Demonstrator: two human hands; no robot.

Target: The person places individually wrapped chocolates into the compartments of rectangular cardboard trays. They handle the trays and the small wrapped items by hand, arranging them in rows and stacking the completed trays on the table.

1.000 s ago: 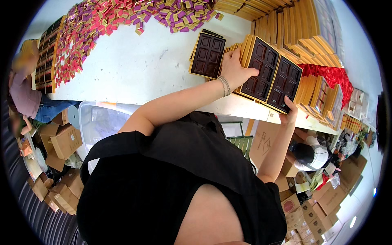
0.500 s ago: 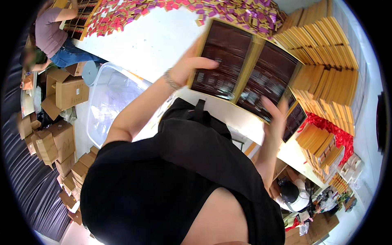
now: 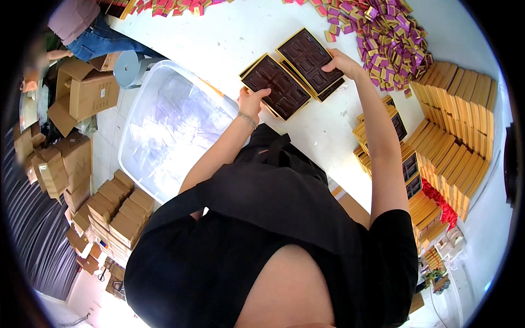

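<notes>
Two shallow gold-edged boxes with dark brown compartment trays lie side by side on the white table, tilted to each other. My left hand [image 3: 252, 104] grips the near-left edge of the left box [image 3: 278, 87], thumb over its tray. On the right box [image 3: 306, 57], my right hand [image 3: 344, 64] holds the right edge, with the thumb on top and the fingers hidden. More gold edges show under both boxes, and a dark tray corner juts out below the right one. The tray compartments look bare.
Small purple, red and gold packets [image 3: 385, 46] are heaped at the back. Stacked gold boxes [image 3: 454, 109] line the right side, near a red ribbon [image 3: 440, 202]. A clear plastic tub [image 3: 128, 139] stands left of the table. Cartons [image 3: 87, 98] and another person [image 3: 104, 38] are farther left.
The boxes, held up close and blurred before, are now down at the table and turned at an angle. Both hands have moved with them, and the whole view has shifted.
</notes>
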